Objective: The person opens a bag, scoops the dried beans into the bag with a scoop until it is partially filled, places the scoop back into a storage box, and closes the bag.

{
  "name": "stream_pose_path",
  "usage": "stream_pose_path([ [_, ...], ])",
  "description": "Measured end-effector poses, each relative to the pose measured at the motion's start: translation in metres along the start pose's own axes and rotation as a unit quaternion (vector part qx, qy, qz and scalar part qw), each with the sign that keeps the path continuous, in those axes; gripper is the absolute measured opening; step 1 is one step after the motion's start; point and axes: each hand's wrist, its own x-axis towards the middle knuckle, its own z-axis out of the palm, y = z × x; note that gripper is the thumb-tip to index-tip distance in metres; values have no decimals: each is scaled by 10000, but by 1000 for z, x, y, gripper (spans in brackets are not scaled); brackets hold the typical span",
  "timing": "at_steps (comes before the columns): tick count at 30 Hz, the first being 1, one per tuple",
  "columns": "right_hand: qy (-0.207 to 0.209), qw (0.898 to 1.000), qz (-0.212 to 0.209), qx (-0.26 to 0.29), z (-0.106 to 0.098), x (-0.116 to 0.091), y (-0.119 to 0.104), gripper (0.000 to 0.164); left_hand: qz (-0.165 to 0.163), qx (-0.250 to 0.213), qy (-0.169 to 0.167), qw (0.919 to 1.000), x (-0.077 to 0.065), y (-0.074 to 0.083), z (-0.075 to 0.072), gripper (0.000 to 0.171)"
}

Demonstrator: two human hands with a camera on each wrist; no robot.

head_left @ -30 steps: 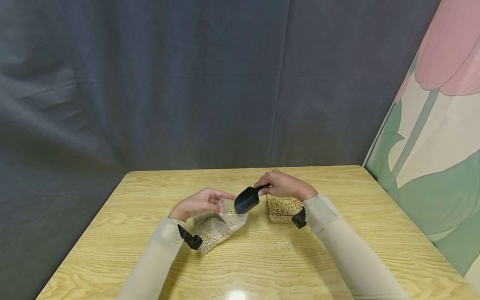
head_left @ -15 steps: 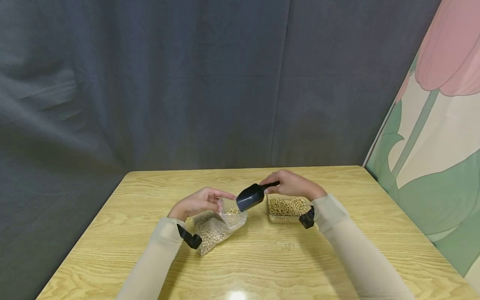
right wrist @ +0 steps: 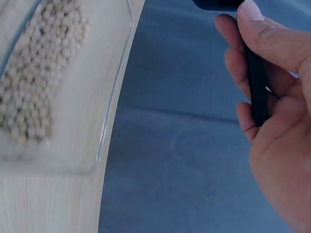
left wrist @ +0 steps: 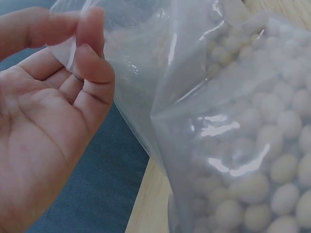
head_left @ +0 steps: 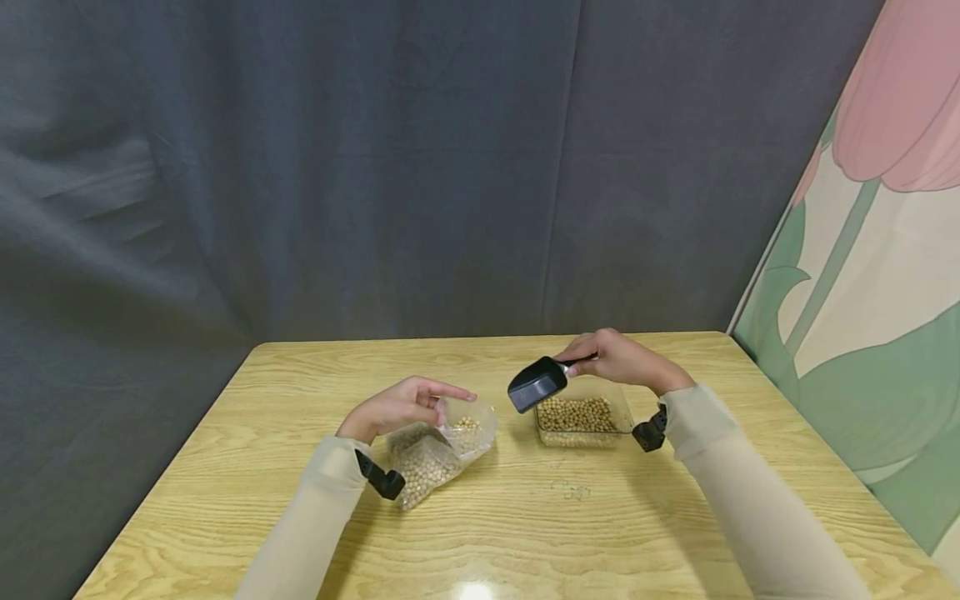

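Note:
My left hand (head_left: 401, 406) pinches the rim of a clear plastic bag (left wrist: 204, 121) between thumb and fingers. Soybean-like pale beans (left wrist: 252, 189) fill the bag's lower part, and its mouth gapes to the right. In my right hand (head_left: 618, 360) is the handle of a black scoop (head_left: 538, 383), held with curled fingers and thumb. The scoop's bowl looks empty, tilted down to the left above the near-left corner of a clear container (head_left: 622, 417). Yellowish beans (right wrist: 43, 73) lie in that container, heaped toward its left side in the head view.
The wooden table (head_left: 480, 533) carries the bag left of centre and the container to the right. Small faint marks (head_left: 573, 490) show on the tabletop before the container. A dark curtain (head_left: 420, 167) hangs behind, and a tulip-printed panel (head_left: 885, 292) stands at the right.
My right hand has drawn the scoop away from the bag's mouth, rightward to the container, its bowl turning to show the inside. The left hand and bag have stayed put.

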Motion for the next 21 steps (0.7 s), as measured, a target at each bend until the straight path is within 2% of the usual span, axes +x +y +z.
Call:
stream_pose_path([
  [8, 81, 9989, 112, -454, -20, -14, 9, 30, 22, 43, 2, 10000, -1, -2, -1, 49],
  [16, -143, 9929, 76, -1179, -38, -24, 17, 29, -5, 15, 41, 10000, -3, -2, -1, 50],
  [21, -438, 9921, 200, -1161, -45, -26, 17, 29, 39, -3, -9, 10000, -3, -2, -1, 50],
])
